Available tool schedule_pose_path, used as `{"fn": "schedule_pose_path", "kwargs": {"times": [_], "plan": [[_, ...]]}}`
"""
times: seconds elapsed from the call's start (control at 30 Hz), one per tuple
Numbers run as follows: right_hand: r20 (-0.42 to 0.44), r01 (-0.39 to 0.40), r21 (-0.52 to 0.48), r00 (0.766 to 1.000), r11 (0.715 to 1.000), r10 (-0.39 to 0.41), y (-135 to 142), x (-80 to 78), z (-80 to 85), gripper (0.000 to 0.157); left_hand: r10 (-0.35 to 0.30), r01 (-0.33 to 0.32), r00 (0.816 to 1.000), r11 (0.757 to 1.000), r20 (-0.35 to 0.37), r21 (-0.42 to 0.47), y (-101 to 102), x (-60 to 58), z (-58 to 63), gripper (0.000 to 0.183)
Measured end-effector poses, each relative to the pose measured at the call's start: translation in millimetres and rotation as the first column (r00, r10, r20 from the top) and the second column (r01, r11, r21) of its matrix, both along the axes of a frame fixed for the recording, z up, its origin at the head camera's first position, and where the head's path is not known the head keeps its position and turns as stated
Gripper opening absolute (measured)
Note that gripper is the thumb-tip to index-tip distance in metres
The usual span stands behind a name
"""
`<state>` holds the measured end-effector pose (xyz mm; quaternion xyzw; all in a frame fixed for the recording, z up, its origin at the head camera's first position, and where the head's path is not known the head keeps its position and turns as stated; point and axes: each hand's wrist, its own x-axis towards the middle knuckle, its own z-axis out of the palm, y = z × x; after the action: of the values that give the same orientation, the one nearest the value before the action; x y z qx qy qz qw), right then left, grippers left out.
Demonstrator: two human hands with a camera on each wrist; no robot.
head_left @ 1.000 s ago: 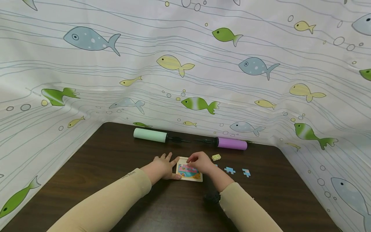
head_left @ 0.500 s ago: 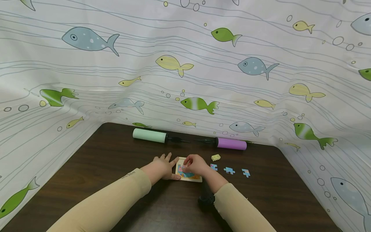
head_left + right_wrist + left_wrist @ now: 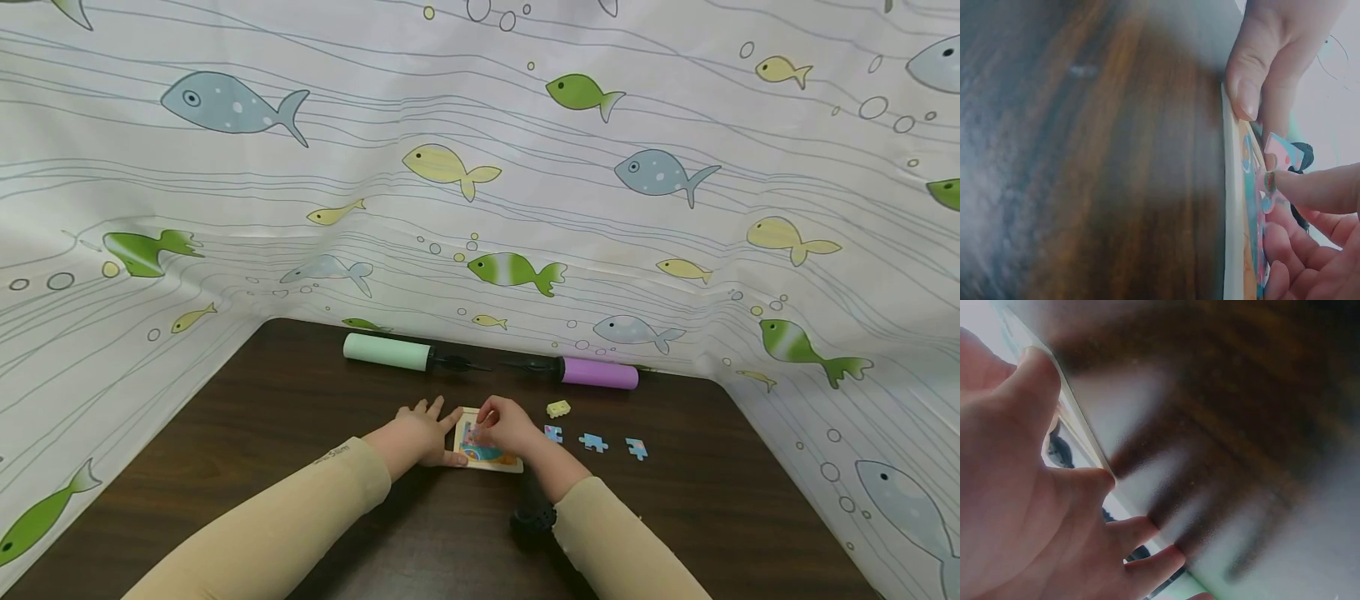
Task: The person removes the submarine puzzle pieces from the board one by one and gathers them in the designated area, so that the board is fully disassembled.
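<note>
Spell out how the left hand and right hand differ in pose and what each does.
The left hand has its fingers spread; the right hand has its fingers curled in. The left hand rests at the left edge of the puzzle frame, while the right hand is over it. The right hand pinches a piece; the left hand holds none. Both extend from beige sleeves.

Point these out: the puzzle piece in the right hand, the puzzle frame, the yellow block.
puzzle piece (image 3: 1280, 151): right wrist view, pink printed face
puzzle frame (image 3: 497, 467): head view, near rim
yellow block (image 3: 558, 409): head view, middle
</note>
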<state>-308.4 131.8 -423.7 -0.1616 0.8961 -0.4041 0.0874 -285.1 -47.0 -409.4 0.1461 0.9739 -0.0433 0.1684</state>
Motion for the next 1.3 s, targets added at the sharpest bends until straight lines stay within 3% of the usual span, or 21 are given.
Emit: {"fn": "schedule_pose_path", "kwargs": {"times": [0.13, 0.4, 0.67, 0.8, 0.97, 1.3], "plan": [[0.028, 0.036, -0.066, 0.999, 0.997, -0.034, 1, -0.2, -0.1, 0.015, 0.0, 0.0, 1.0, 1.0, 0.0, 0.003, -1, 0.7, 1.0, 0.092], [0.076, 0.073, -0.106, 0.995, 0.992, -0.065, 0, -0.8, -1.6, 0.012, 0.004, -0.004, 1.0, 1.0, 0.0, 0.018, -1, 1.4, 1.7, 0.091], [0.011, 0.05, 0.047, 0.999, 0.998, -0.051, -3, 0.9, -5.8, 0.023, 0.003, -0.003, 1.0, 1.0, -0.005, 0.009, -1, 0.7, -2.0, 0.091], [-0.009, 0.03, 0.076, 1.0, 0.997, -0.03, -5, 2.7, -4.4, 0.024, 0.0, 0.0, 1.0, 1.0, -0.01, 0.004, 0, 1.1, -2.4, 0.091], [-0.007, 0.05, 0.015, 0.999, 0.999, -0.05, -3, 3.3, -1.7, 0.023, -0.004, 0.004, 1.0, 1.0, -0.016, 0.002, -1, 1.4, -1.1, 0.091], [0.06, 0.071, -0.117, 0.996, 0.991, -0.065, 19, 3.5, 8.2, 0.006, 0.011, -0.01, 1.0, 1.0, -0.016, 0.026, 0, 2.1, -0.3, 0.091]]}}
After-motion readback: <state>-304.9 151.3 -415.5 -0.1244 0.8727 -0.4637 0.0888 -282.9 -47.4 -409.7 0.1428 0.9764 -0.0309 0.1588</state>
